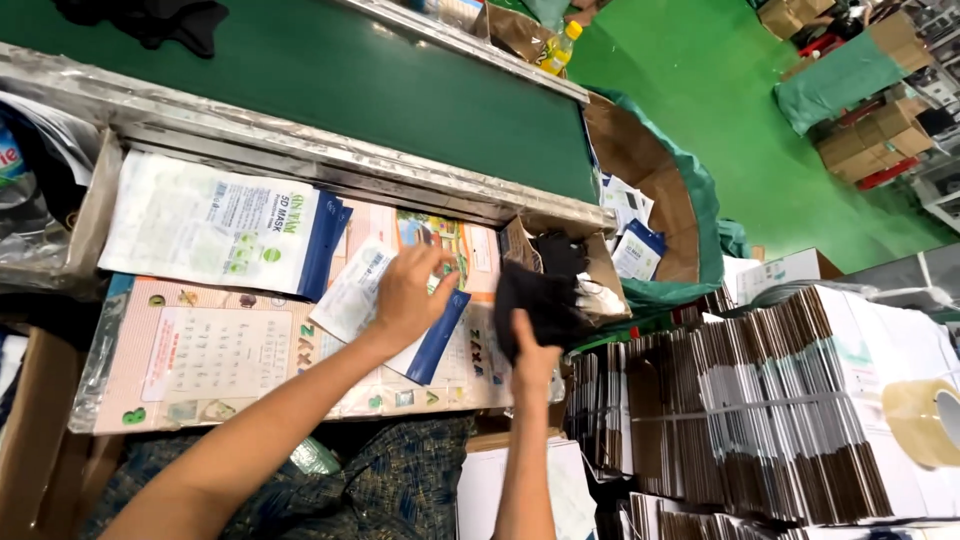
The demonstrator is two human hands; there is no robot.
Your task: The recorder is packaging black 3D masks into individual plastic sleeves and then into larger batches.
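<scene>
While left hand (pixel 405 300) flat on pouch (pixel 400 305) (long axis diagonal), right hand (pixel 535 355) gripping black masks (pixel 540 295).

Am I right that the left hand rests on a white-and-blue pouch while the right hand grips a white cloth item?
Not quite. In the head view the right hand grips a black cloth item, not a white one. The left hand does rest on the white-and-blue pouch.

left hand (pixel 410 295) splayed (flat) — right hand (pixel 533 350) gripping
</scene>
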